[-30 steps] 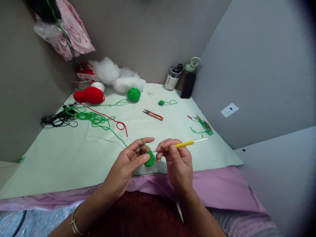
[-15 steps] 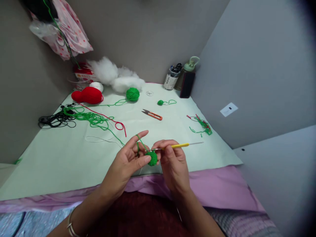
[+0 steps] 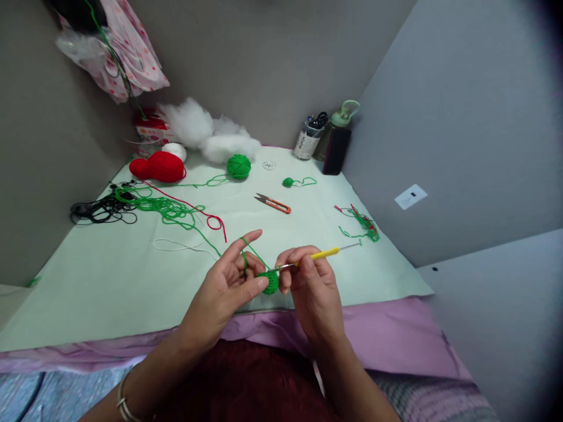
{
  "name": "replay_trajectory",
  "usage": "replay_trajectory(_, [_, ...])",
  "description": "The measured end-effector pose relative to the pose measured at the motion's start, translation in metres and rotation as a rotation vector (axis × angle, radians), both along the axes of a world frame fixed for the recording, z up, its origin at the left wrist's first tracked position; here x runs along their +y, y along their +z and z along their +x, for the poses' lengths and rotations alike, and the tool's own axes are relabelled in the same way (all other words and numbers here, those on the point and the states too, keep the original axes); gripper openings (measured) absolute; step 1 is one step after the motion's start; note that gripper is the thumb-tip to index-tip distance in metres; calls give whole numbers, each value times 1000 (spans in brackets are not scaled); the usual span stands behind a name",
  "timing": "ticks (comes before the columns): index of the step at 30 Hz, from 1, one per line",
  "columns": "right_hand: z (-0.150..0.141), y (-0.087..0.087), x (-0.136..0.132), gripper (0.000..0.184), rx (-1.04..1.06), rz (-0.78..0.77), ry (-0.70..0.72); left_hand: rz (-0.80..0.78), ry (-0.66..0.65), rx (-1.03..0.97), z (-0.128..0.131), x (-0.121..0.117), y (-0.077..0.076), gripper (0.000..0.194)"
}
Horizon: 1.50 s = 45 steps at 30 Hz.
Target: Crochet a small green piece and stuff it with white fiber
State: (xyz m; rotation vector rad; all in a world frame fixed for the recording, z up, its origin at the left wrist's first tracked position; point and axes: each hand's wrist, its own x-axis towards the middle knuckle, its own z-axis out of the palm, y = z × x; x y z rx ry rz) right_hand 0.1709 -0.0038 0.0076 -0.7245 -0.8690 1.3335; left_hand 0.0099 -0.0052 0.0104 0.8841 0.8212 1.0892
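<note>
My left hand (image 3: 229,287) pinches a small green crocheted piece (image 3: 270,282) between thumb and fingers, with green yarn (image 3: 250,251) looped over the raised index finger. My right hand (image 3: 310,287) grips a crochet hook with a yellow handle (image 3: 324,254); its metal tip meets the green piece. The yarn runs back across the pale green mat (image 3: 109,275) to a loose tangle of green yarn (image 3: 167,210).
Farther back lie orange snips (image 3: 273,203), a green yarn ball (image 3: 238,166), a small green ball (image 3: 288,182), a red crocheted piece (image 3: 157,167), white stuffing (image 3: 206,132), black cord (image 3: 103,210), yarn scraps (image 3: 363,224), a pen cup (image 3: 307,140) and a bottle (image 3: 341,132). Walls close in.
Both hands came closer together, then stayed so; the hook's tip went into the green piece and the handle now tilts up slightly. My left index finger lifted with the yarn loop.
</note>
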Motion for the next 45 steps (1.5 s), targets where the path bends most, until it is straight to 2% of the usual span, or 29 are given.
replay_trajectory(5, [10, 2, -3, 21, -164, 143, 8, 17, -17, 48, -3, 0, 2, 72])
replay_trajectory(9, [17, 3, -9, 21, -427, 286, -51, 69, -9, 155, -4, 1, 2, 71])
replay_trajectory(13, [18, 3, -14, 23, -722, 498, -121, 133, 98, 303, 1, -1, 2, 65])
replay_trajectory(17, [15, 0, -17, 35, -937, 715, -238, 219, 244, 413, 7, -7, 1, 60])
replay_trajectory(20, [14, -6, -18, 45, -1100, 836, -305, 193, 274, 389, 8, -9, 1, 66])
replay_trajectory(23, [13, -11, -19, 43, -1123, 889, -403, 21, 101, 156, 6, -7, 5, 74])
replay_trajectory(25, [13, -12, -19, 33, -1007, 851, -413, -110, -57, -50, 3, -4, 9, 77])
replay_trajectory(27, [13, -11, -19, 24, -798, 705, -361, -198, -135, -179, 0, -1, 12, 76])
replay_trajectory(30, [10, -7, -16, 20, -426, 432, -272, -222, -123, -227, -4, 2, 13, 65])
replay_trajectory(32, [8, -6, -13, 18, -256, 322, -215, -199, -105, -220, -5, 2, 11, 58])
replay_trajectory(34, [5, -8, -11, 17, -204, 281, -168, -155, -97, -183, -4, 1, 7, 54])
replay_trajectory(36, [3, -11, -9, 16, -241, 284, -153, -93, -88, -117, -2, 1, 3, 54])
replay_trajectory(40, [2, -18, -10, 16, -323, 299, -144, -14, -26, 0, 3, 0, -2, 65])
replay_trajectory(45, [6, -15, -8, 15, -180, 186, -82, -132, -82, -117, 2, 1, 2, 70])
